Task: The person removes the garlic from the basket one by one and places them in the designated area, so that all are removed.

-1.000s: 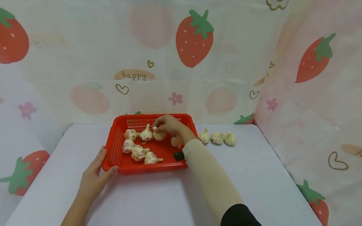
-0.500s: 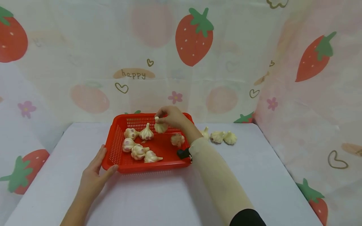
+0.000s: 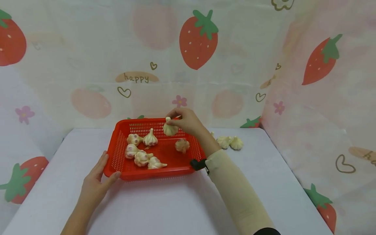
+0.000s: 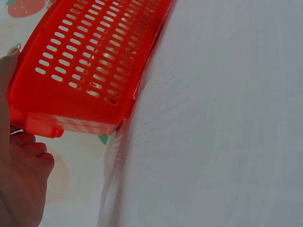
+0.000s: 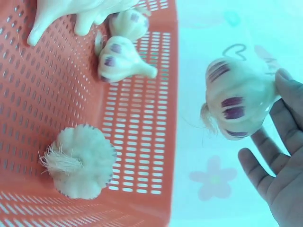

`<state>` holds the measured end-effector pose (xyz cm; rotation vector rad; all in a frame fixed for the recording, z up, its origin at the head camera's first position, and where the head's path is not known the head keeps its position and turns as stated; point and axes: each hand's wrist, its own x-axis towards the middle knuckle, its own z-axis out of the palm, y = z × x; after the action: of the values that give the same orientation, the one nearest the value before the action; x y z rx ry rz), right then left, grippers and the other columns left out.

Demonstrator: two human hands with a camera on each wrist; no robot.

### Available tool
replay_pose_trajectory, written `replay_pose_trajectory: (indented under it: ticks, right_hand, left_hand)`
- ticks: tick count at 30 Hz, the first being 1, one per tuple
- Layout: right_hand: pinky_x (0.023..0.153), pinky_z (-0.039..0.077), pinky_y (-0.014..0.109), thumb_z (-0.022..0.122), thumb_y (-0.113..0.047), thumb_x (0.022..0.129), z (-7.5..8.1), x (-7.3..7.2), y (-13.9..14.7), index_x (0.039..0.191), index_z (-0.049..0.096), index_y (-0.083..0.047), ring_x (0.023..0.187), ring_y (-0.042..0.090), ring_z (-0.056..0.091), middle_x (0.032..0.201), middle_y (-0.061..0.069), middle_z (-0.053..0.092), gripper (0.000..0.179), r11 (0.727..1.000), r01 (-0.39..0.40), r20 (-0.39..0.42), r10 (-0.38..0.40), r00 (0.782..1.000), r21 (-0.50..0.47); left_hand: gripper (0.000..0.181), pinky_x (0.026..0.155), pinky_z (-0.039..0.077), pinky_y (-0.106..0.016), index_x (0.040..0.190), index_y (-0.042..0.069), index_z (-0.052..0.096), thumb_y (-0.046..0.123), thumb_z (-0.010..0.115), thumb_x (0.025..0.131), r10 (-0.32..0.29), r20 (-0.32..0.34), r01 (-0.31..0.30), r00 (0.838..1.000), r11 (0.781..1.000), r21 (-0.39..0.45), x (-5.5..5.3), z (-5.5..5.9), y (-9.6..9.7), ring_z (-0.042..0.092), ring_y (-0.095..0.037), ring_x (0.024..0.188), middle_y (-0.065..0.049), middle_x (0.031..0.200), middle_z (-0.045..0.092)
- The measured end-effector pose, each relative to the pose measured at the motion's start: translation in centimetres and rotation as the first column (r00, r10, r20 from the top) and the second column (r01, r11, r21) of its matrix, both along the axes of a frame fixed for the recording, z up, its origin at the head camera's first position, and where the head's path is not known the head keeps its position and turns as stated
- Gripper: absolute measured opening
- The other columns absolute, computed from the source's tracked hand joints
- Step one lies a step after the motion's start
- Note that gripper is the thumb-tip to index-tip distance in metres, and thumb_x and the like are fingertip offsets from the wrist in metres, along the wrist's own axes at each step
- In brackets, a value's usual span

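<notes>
My right hand [image 3: 188, 121] pinches a garlic bulb [image 3: 170, 129] by its stem, over the back part of a red plastic basket [image 3: 158, 173]. In the right wrist view this bulb [image 5: 239, 101] shows purple streaks and roots, held between thumb and fingers beyond the basket rim. Several other bulbs lie in the basket, most on its left side. One bulb [image 3: 182, 146] sits alone at the right, roots facing the camera. My left hand [image 3: 95, 186] holds the basket's near left corner; in the left wrist view its fingers [image 4: 31, 146] curl beneath the rim.
Right of the basket, garlic bulbs [image 3: 236, 143] lie on the white-covered table [image 3: 164, 209]; one is mostly hidden behind my right arm. A strawberry-print cloth [image 3: 132, 42] rises behind the table and along its sides.
My right hand has lifted a garlic bulb from the basket's back row and moved it up and slightly right. The left hand keeps its place on the basket.
</notes>
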<state>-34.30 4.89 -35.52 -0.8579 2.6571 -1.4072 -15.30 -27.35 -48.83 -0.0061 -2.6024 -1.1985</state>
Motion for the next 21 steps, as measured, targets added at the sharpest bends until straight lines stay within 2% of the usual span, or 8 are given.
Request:
replay_pose_trajectory:
  ticks: [6,12,18,19,21]
  right_hand:
    - [0.098,0.055,0.038,0.078,-0.023,0.093,0.3,1.3,1.5,0.108,0.077,-0.016,0.102,0.017,0.065,0.103,-0.002,0.073,0.016,0.999,0.002,-0.06,-0.005,0.998,-0.046]
    - [0.091,0.058,0.037,0.077,-0.023,0.094,0.5,2.8,3.0,0.107,0.077,-0.017,0.102,0.021,0.066,0.103,-0.002,0.074,0.015,0.994,0.029,-0.04,-0.033,0.999,-0.11]
    - [0.091,0.057,0.038,0.078,-0.024,0.093,0.5,3.6,4.5,0.105,0.076,-0.019,0.101,0.017,0.066,0.102,-0.005,0.074,0.013,0.991,0.063,-0.086,-0.073,0.994,-0.116]
    - [0.092,0.056,0.039,0.078,-0.024,0.093,0.5,3.7,4.7,0.105,0.076,-0.019,0.101,0.016,0.065,0.102,-0.006,0.075,0.013,0.991,0.071,-0.095,-0.082,0.992,-0.115]
    - [0.095,0.055,0.041,0.078,-0.024,0.093,0.5,3.9,5.3,0.106,0.076,-0.019,0.103,0.017,0.065,0.103,-0.006,0.075,0.014,0.99,0.084,-0.113,-0.098,0.989,-0.115]
  left_hand:
    - [0.087,0.101,0.02,0.001,0.164,0.029,0.02,0.043,0.071,0.096,-0.005,0.001,0.005,1.0,1.0,0.0,-0.1,0.0,0.0,0.023,-0.028,0.157,0.003,0.17,0.021]
    - [0.086,0.108,0.024,-0.006,0.164,0.03,0.018,0.043,0.07,0.097,-0.011,0.016,0.011,1.0,1.0,0.0,-0.1,-0.2,0.1,0.021,-0.028,0.157,0.004,0.171,0.019]
    - [0.087,0.104,0.02,-0.002,0.164,0.03,0.018,0.044,0.07,0.096,-0.006,0.024,0.006,1.0,1.0,0.008,0.1,0.1,0.1,0.021,-0.028,0.157,0.004,0.171,0.018]
    - [0.087,0.106,0.021,-0.004,0.164,0.03,0.018,0.044,0.07,0.096,0.0,0.025,0.0,1.0,1.0,0.004,0.1,0.1,0.2,0.021,-0.028,0.157,0.004,0.171,0.018]
    - [0.087,0.112,0.028,-0.016,0.164,0.031,0.017,0.045,0.07,0.096,0.006,0.028,-0.006,1.0,1.0,-0.003,0.1,0.1,0.1,0.022,-0.028,0.157,0.004,0.171,0.018]
